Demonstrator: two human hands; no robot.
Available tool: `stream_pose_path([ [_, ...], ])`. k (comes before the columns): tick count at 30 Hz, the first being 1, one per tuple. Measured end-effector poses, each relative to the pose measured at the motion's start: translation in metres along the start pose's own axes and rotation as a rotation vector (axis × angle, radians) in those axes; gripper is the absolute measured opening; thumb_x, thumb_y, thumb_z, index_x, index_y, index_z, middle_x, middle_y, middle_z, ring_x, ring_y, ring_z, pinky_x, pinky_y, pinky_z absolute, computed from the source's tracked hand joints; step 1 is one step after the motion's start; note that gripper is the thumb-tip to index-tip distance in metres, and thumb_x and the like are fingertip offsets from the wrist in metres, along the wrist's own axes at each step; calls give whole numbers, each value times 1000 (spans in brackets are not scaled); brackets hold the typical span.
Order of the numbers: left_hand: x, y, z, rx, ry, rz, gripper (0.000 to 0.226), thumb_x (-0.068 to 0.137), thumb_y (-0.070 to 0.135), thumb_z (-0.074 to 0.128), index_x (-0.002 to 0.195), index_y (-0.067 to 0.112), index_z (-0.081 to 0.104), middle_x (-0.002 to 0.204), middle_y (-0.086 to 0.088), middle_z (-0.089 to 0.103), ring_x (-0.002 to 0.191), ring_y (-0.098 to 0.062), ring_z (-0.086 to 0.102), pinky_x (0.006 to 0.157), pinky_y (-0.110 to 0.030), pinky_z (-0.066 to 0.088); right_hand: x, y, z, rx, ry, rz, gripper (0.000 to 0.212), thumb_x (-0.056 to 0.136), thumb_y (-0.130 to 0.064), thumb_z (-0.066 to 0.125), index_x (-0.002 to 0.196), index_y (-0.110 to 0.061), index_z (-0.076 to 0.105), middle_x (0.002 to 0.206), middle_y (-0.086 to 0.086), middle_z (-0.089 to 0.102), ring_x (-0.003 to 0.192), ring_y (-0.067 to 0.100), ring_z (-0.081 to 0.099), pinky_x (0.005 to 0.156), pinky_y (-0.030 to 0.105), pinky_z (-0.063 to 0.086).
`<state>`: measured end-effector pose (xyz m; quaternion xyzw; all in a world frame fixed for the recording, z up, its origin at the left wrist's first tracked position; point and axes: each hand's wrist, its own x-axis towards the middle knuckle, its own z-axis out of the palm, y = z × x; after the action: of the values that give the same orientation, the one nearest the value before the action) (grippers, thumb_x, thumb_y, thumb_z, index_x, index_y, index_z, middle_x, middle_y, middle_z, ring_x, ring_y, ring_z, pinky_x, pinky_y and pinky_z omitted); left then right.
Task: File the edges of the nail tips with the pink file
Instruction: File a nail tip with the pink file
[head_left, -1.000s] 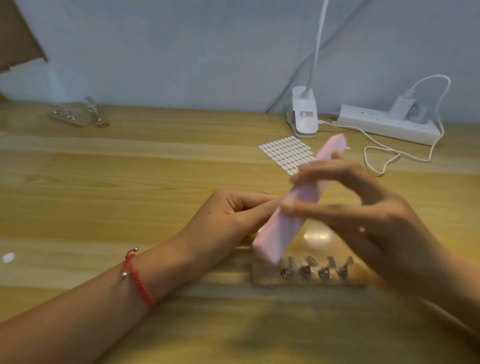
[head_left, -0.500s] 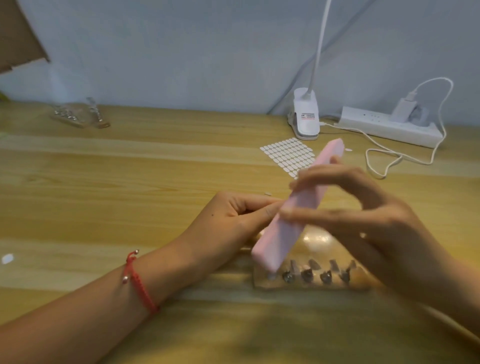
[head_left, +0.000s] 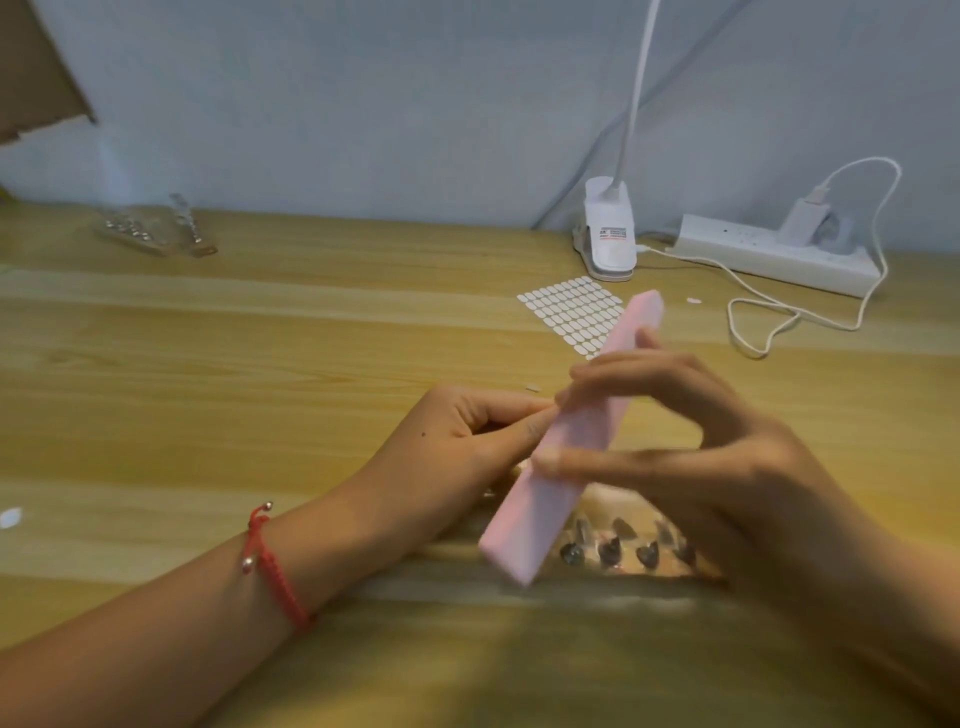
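Note:
My right hand (head_left: 717, 467) pinches the long pink file (head_left: 566, 447) between thumb and fingers; the file runs diagonally from near left to far right above the table. My left hand (head_left: 457, 441) has its fingers curled and pinched together right against the file's left side; whatever it holds is hidden behind the file. Below the file a small clear holder (head_left: 639, 551) carries a row of several nail tips on stands, partly covered by my right hand.
A sheet of small white adhesive tabs (head_left: 571, 312) lies beyond the file. A white clip lamp base (head_left: 610, 239) and a white power strip (head_left: 774, 254) with a looping cable stand at the back right. A clear packet (head_left: 150, 228) lies at the back left.
The file has slid slightly down and toward me along its length against my left fingertips. Both hands stay in about the same place.

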<state>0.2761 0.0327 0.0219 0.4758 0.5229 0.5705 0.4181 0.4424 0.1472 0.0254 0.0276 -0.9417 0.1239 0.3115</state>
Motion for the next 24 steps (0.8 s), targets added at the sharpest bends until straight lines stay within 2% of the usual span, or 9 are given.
stream_pose_path([
  [3, 0, 1, 0, 69, 23, 18, 21, 70, 34, 60, 79, 27, 78, 69, 15, 68, 60, 8, 52, 54, -10, 39, 3, 11, -13, -8, 72, 121, 34, 94, -6, 52, 124, -20, 58, 121, 15, 57, 118, 28, 54, 93, 49, 46],
  [4, 0, 1, 0, 62, 15, 20, 21, 71, 33, 60, 79, 26, 77, 68, 15, 68, 60, 8, 52, 54, -9, 39, 3, 9, -11, -2, 73, 121, 34, 93, -6, 53, 124, -20, 59, 121, 15, 57, 118, 28, 54, 93, 50, 46],
  [7, -1, 2, 1, 5, -6, 7, 21, 75, 27, 58, 79, 17, 77, 67, 10, 68, 58, 1, 55, 51, -12, 42, 0, -4, 2, 13, 16, -5, 37, 91, -2, 53, 121, -22, 63, 120, 15, 58, 120, 26, 54, 109, 46, 38],
  [9, -1, 2, 1, 42, 7, 16, 24, 72, 31, 58, 79, 17, 76, 64, 13, 67, 57, 4, 53, 52, -9, 38, 2, 4, -6, -19, 36, 52, 38, 91, 3, 53, 121, -19, 62, 121, 14, 58, 118, 26, 54, 102, 43, 43],
  [11, -1, 2, 1, 87, 10, 27, 27, 71, 32, 59, 79, 15, 77, 61, 17, 65, 56, 10, 51, 52, -6, 36, 3, 11, -13, -21, 87, 152, 37, 91, 1, 55, 122, -17, 61, 120, 14, 58, 116, 27, 55, 91, 48, 47],
  [15, -2, 2, 2, 20, 3, 24, 20, 75, 23, 59, 82, 17, 77, 68, 12, 69, 61, 5, 56, 55, -10, 42, -1, -5, 2, 51, -5, 0, 33, 96, -8, 49, 120, -24, 66, 121, 13, 57, 121, 28, 53, 103, 45, 42],
  [19, -1, -1, 1, 118, 33, 36, 18, 82, 24, 62, 78, 15, 78, 68, 8, 66, 59, 6, 50, 54, -7, 37, 4, 11, -12, -21, 84, 165, 37, 92, -2, 55, 123, -20, 61, 121, 13, 57, 115, 27, 55, 89, 47, 48],
  [22, -1, -1, 0, 66, 4, 41, 21, 76, 27, 60, 80, 17, 78, 74, 5, 70, 65, 2, 56, 57, -11, 42, 1, -4, 1, 13, 14, 51, 35, 91, -3, 56, 119, -21, 67, 120, 12, 57, 117, 28, 54, 99, 43, 44],
  [24, -1, -1, 1, 47, 6, 43, 19, 75, 27, 60, 77, 21, 78, 73, 5, 70, 65, 2, 56, 57, -12, 42, 1, -5, -1, 17, -14, 16, 33, 92, -9, 55, 120, -23, 65, 122, 10, 57, 119, 26, 54, 103, 39, 42],
])
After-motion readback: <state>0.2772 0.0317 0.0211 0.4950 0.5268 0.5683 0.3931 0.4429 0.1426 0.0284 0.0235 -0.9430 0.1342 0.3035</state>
